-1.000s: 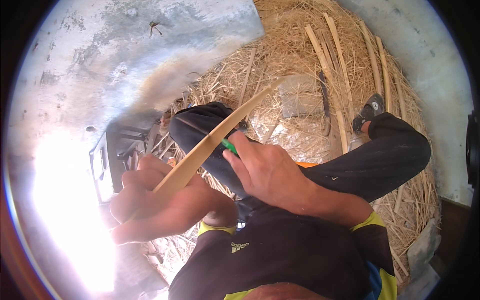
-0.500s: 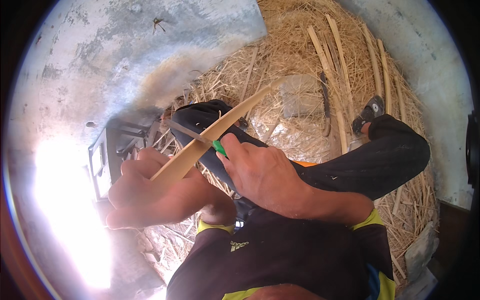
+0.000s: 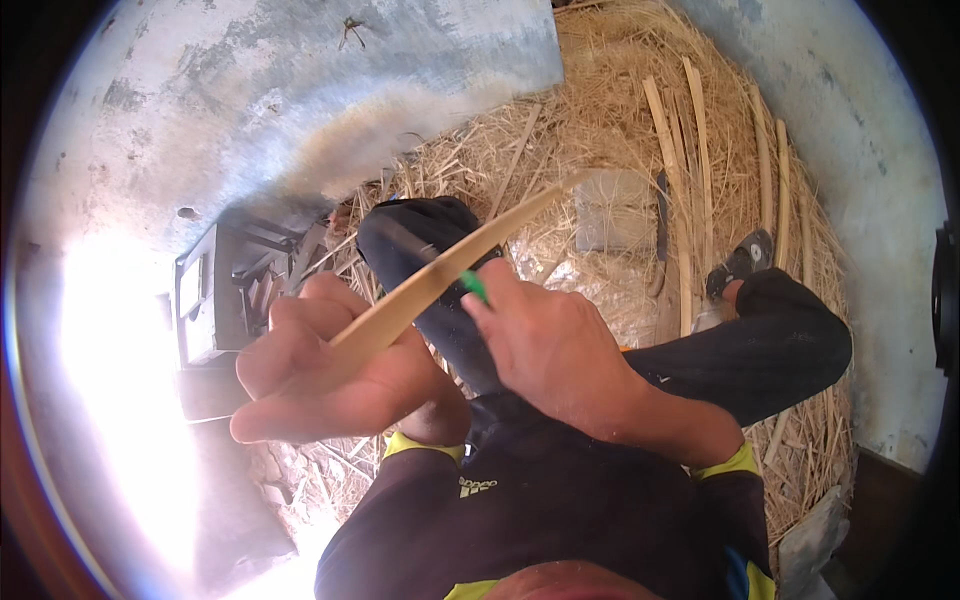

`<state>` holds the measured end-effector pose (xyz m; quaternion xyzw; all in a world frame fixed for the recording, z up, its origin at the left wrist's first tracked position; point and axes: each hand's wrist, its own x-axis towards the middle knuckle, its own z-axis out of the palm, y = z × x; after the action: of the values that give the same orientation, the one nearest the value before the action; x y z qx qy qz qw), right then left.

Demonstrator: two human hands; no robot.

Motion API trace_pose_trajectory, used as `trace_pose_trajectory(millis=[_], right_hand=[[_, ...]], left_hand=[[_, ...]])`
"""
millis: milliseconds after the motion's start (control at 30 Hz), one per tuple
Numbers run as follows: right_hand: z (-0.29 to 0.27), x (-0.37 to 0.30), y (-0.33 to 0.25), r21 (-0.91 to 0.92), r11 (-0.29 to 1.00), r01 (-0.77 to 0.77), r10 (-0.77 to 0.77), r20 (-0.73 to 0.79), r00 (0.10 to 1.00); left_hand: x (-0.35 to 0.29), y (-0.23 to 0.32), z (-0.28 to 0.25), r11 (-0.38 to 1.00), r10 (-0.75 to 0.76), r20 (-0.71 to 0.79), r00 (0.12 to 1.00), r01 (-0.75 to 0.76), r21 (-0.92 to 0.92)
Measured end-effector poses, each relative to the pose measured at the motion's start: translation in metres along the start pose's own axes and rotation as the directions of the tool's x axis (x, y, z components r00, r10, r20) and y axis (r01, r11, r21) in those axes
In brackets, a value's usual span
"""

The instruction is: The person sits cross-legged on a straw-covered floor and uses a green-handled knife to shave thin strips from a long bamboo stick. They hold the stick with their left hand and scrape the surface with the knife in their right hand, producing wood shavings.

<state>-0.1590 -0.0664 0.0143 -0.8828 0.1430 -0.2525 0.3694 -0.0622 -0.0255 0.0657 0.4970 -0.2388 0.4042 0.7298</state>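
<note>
Pale strip (image 3: 445,274) in left hand (image 3: 350,398), green tool (image 3: 474,286) in right hand (image 3: 548,338)

Floor (image 3: 555,262): mostly buried under tan shavings (image 3: 600,95), pale patch showing mid-view. Flat grey slab (image 3: 615,222) down, some shavings on top. Dark-bladed tool (image 3: 661,210) just right of it. Long pale strips (image 3: 700,150) right of the tool, roughly parallel; more long strips (image 3: 783,180) near the right wall. Grey chunk (image 3: 812,535) lower right, probably stone; rim distortion makes that hard to confirm.
</note>
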Motion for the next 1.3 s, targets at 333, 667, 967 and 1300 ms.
trace_pose_trajectory(millis=[333,667,967,1300], right_hand=[[-0.003,-0.006,0.004,-0.005,1.0,-0.022,0.022,-0.008,1.0],[0.013,-0.012,0.0,-0.179,0.979,-0.096,0.088,-0.053,0.995],[0.025,-0.047,0.123,-0.299,0.869,-0.395,0.387,-0.088,0.918],[0.001,-0.01,-0.002,0.129,0.992,0.0,0.007,-0.056,0.998]], left_hand=[[-0.005,0.003,0.002,0.999,0.018,-0.016,1.0,-0.018,0.039],[-0.004,0.002,-0.013,0.998,-0.051,0.098,0.994,0.053,-0.017],[0.003,-0.004,-0.002,0.994,0.014,0.085,0.996,-0.023,0.103],[0.004,-0.007,-0.007,0.996,-0.036,0.113,0.993,0.046,-0.08]])
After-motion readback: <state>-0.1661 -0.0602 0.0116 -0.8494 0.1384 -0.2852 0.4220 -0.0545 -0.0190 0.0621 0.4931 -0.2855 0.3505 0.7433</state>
